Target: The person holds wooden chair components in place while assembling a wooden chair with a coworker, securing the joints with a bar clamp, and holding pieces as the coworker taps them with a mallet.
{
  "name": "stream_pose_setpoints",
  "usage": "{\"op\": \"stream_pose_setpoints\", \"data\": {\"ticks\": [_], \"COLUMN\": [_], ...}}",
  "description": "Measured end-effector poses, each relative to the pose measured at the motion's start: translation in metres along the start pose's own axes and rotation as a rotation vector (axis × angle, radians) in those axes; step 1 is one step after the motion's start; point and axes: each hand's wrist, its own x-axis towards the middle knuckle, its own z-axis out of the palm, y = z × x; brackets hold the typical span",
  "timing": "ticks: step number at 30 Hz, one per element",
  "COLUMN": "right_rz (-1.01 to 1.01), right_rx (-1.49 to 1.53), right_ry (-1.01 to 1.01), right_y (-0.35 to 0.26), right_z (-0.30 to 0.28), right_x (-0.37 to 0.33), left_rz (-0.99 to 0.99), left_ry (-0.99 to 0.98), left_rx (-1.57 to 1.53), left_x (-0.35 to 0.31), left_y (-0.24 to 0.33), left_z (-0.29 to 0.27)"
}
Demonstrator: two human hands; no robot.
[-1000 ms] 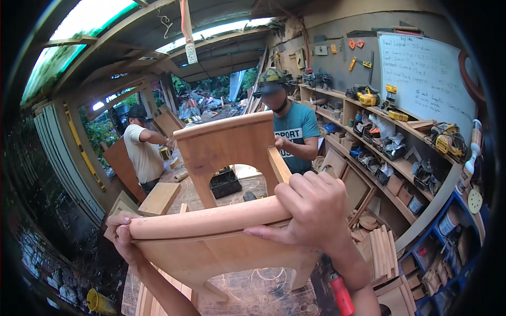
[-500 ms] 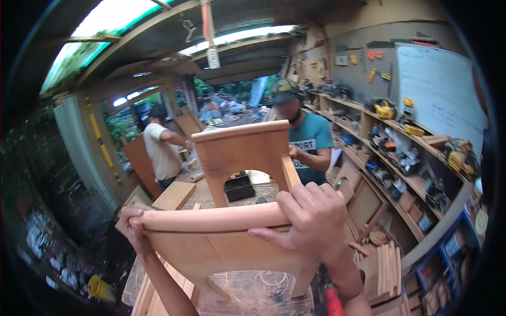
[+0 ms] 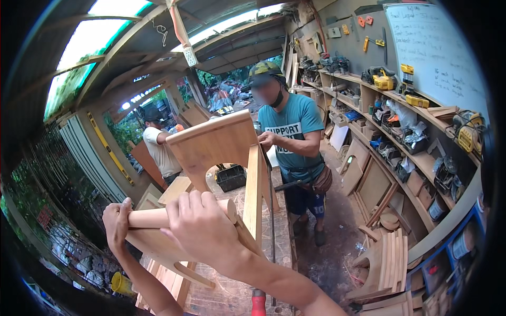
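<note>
In front of me a wooden bench frame stands on the workbench. Its near panel [image 3: 158, 245] has a rounded top rail [image 3: 150, 218] and an arched cut-out. A side rail [image 3: 254, 192] runs to a matching far panel [image 3: 213, 142]. My left hand [image 3: 116, 224] closes round the left end of the top rail. Wrapped over the rail further right is my right hand [image 3: 203, 229], knuckles up. Beside the side rail runs the dark bar of a clamp [image 3: 273, 237], and a red handle [image 3: 258, 304] shows under my right forearm. A co-worker's hand [image 3: 267, 139] is at the far panel's right end.
The co-worker in a teal shirt [image 3: 295, 126] stands beyond the workbench [image 3: 237, 263]; another person [image 3: 158, 145] works at far left. A black tray [image 3: 231, 179] sits behind the frame. Tool shelves [image 3: 390, 110] line the right wall, with cut wooden parts [image 3: 387, 263] stacked below.
The frame has tilted and shifted left in view. My right hand has moved left along the top rail, baring its right end. The clamp's bar and more of the co-worker now show.
</note>
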Motion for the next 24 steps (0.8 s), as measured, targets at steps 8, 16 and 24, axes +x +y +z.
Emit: {"op": "stream_pose_setpoints", "data": {"ticks": [8,16,24], "right_rz": [-0.026,0.009,-0.044], "right_rx": [-0.005,0.029,0.057], "right_ry": [-0.073,-0.027,0.096], "right_y": [0.005,0.003,0.011], "right_z": [-0.016,-0.015,-0.014], "right_x": [-0.001,-0.001,-0.009], "left_rz": [0.261,0.366,0.404], "left_ry": [0.243,0.328,0.315], "left_rx": [-0.258,-0.23,-0.271], "left_x": [-0.008,-0.016,-0.017], "left_y": [-0.015,0.0,0.002], "left_z": [0.033,0.026,0.027]}}
